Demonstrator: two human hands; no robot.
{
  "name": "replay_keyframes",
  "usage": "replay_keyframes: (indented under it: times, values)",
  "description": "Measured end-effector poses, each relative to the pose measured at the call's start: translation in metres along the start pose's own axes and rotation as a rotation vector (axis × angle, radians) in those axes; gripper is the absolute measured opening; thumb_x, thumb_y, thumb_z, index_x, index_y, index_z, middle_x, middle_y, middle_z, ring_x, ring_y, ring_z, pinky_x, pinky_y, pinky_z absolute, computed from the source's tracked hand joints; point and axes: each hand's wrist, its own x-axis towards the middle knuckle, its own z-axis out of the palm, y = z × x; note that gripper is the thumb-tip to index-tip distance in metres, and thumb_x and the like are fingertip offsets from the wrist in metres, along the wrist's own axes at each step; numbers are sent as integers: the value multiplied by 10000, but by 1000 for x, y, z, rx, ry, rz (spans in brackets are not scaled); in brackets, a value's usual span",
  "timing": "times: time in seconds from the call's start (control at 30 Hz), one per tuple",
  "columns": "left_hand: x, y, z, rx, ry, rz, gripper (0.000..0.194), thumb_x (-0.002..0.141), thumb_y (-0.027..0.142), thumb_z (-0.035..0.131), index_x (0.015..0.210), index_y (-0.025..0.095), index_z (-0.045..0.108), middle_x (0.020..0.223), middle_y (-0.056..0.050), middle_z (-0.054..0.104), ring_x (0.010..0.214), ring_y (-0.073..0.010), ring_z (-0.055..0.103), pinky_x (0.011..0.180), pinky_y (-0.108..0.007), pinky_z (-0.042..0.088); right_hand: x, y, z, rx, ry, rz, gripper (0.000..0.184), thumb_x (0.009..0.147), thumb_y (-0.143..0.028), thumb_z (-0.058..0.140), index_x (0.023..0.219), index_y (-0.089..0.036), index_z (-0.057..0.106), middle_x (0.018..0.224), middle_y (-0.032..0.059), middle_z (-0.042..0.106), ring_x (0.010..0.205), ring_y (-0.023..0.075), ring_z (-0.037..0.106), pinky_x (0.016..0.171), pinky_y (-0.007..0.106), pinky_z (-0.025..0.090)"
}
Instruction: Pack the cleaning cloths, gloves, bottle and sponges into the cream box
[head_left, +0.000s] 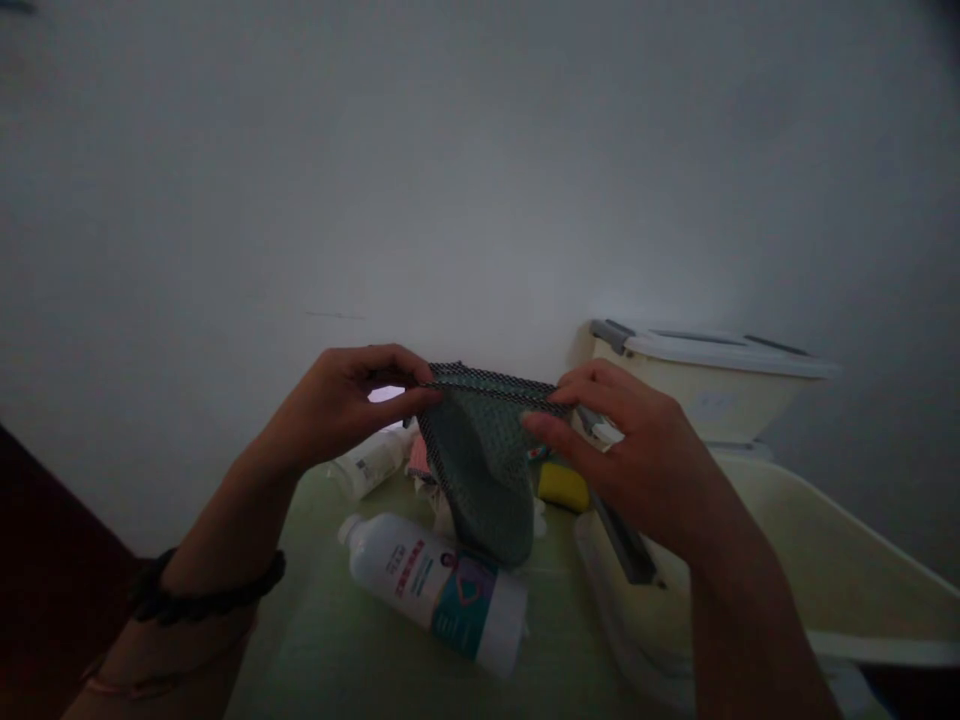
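A grey-green cleaning cloth (484, 465) with a black-and-white edging hangs folded in the air between my two hands. My left hand (352, 400) pinches its upper left corner between thumb and fingers. At the upper right corner, my right hand (626, 430) grips the edge in the same way. Below the cloth a white bottle (427, 585) with a teal and pink label lies on its side, its cap toward the left. The cloth's lower end hangs in front of part of that bottle and hides some items behind it.
A smaller white bottle (369, 463) lies behind on the green table surface (322, 620), near a pink item (418, 455). To the right are a yellow sponge (564, 487), an open cream bin (795, 550) and a lidded storage box (690, 395) by the wall.
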Motion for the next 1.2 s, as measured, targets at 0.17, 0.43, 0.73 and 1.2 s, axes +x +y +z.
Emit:
replay_keyframes:
  times: [0.17, 0.43, 0.73, 1.2]
  values:
    - [1, 2, 12, -73, 67, 4, 88, 711, 213, 694, 767, 178, 636, 740, -1, 640, 665, -107, 589, 624, -197, 493, 0, -2, 0, -6, 194, 56, 95, 810, -257, 606, 746, -187, 612, 758, 16, 654, 710, 150, 610, 651, 287, 470]
    - [0, 14, 25, -310, 186, 36, 95, 691, 176, 681, 741, 185, 600, 782, -4, 634, 710, -112, 574, 616, -197, 478, -2, 0, 4, 318, 473, 174, 95, 722, -248, 699, 755, -225, 612, 759, -15, 636, 721, 149, 613, 681, 320, 518]
    - [2, 9, 25, -427, 280, -53, 116, 697, 228, 684, 740, 208, 579, 669, 35, 592, 568, -83, 513, 513, -191, 422, 2, -6, 8, 539, 464, 259, 163, 744, -231, 669, 876, -237, 574, 750, -15, 633, 694, 132, 626, 592, 257, 536]
    - [3, 14, 27, -451, 130, -50, 280, 608, 88, 754, 822, 185, 602, 794, 21, 638, 679, -93, 614, 599, -177, 516, 6, 1, 18, 693, 448, 414, 145, 807, -318, 590, 908, -218, 618, 827, 20, 642, 729, 141, 601, 608, 266, 499]
